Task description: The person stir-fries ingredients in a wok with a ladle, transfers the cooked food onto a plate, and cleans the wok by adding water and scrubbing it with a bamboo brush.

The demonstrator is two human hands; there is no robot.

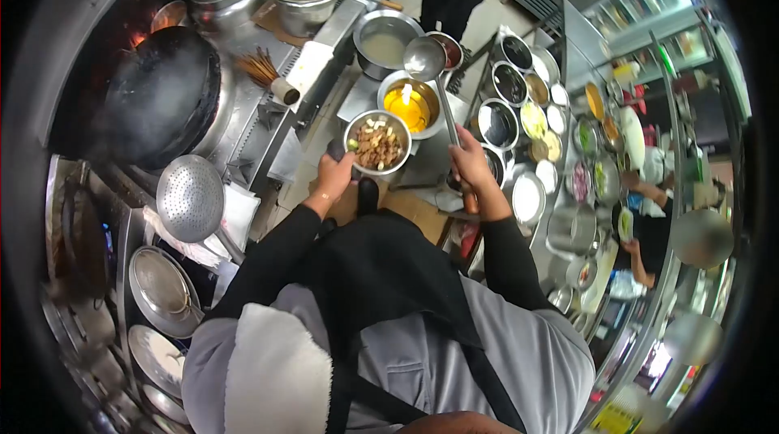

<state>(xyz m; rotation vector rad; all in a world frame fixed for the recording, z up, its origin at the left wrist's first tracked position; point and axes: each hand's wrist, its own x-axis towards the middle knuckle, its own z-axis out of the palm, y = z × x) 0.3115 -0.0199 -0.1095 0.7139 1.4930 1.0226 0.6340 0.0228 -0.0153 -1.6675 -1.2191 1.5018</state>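
My left hand (331, 177) is closed on the edge of a metal bowl (391, 170). Inside the bowl lie brown chopped pieces (378, 144) with some pale and green bits. A long-handled ladle (424, 59) is in my right hand (473, 164), its wooden handle end sticking out below my fist. The ladle's scoop is over the area between the pots, above and to the right of a metal pot (438, 120) of yellow oil (408, 107). The bowl is in front of that pot, overlapping its near edge in view.
At left a steaming black wok (162, 97) sits on the stove, flames behind it. A perforated skimmer (191, 198) lies nearby. A pot of cloudy liquid (385, 48) stands ahead. Several seasoning containers (497, 124) line the right counter, where another person (645, 243) holds a dish.
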